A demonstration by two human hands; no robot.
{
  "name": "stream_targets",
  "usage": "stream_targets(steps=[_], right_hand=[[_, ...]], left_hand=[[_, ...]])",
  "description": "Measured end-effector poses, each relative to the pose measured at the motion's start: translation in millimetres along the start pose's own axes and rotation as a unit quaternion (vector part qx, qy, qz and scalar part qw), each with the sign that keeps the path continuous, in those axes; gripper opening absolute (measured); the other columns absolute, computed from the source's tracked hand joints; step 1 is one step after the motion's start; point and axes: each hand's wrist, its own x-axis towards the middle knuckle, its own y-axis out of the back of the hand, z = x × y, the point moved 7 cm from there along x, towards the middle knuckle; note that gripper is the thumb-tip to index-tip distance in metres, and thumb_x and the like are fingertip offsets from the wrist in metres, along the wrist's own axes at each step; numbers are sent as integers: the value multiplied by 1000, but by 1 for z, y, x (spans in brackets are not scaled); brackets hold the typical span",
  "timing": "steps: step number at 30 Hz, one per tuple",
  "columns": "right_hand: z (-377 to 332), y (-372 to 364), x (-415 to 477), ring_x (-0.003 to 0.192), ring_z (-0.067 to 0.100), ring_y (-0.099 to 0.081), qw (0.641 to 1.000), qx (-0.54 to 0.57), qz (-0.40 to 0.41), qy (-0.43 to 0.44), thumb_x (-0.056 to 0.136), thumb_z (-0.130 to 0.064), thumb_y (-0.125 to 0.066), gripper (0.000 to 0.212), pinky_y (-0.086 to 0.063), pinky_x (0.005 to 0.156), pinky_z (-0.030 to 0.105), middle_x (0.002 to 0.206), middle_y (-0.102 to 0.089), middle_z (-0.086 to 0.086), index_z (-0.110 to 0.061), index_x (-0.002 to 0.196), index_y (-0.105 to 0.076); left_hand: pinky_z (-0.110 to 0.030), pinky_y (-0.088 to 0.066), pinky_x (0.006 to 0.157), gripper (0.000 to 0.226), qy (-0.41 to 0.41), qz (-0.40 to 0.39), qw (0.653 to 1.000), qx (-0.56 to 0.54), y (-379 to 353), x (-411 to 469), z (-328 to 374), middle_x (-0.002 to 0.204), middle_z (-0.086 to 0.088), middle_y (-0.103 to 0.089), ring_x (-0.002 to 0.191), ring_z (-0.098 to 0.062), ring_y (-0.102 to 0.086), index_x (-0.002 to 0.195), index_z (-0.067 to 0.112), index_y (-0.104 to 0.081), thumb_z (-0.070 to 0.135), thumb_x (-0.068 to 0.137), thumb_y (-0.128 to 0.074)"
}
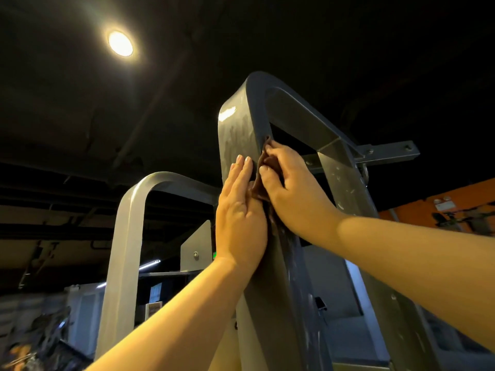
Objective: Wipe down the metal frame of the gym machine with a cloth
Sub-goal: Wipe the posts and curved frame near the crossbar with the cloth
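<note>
Dark grey looped metal frame: your right hand pinches the brown cloth mid-upright, left hand flat, fingers released; streaked top seemingly wiped, lower upright remains.

- Your right hand and left hand cover most of the brown cloth; only a creased strip shows between them.
- The gym machine's metal frame runs off the bottom edge.
- The clutter at lower left is too blurred to identify.
</note>
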Motion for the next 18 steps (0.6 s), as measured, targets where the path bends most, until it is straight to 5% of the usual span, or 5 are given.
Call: stream_targets(steps=[8, 11, 18], right_hand=[[0, -7, -85, 150, -6, -20, 997, -31, -45, 57, 105, -33, -43, 48, -28, 119, 17, 161, -26, -21, -36, 152, -32], [1, -5, -77, 143, -11, -29, 996, 15, -79, 28, 107, -30, -43, 44, -40, 112, 16, 155, -27, -27, -45, 147, -31], [2, -2, -38, 129, -3, -47, 1000, 16, -20, -12, 110, -27, -43, 35, -44, 108, 16, 147, -42, -9, -28, 144, -43]], left_hand=[[-41, -26, 129, 45, -3, 6, 1000, 20, 1, -1, -1, 164, 17, -35, 152, 1, -28, 155, 28, -45, 21, 111, -43], [-41, -25, 129, 44, -7, 3, 999, 33, 1, -1, 0, 164, 15, -36, 153, 0, -28, 155, 27, -45, 20, 111, -43], [-41, -25, 129, 46, -6, 5, 1000, 19, 1, -2, -2, 165, 12, -36, 154, -3, -28, 155, 25, -45, 23, 109, -44]])
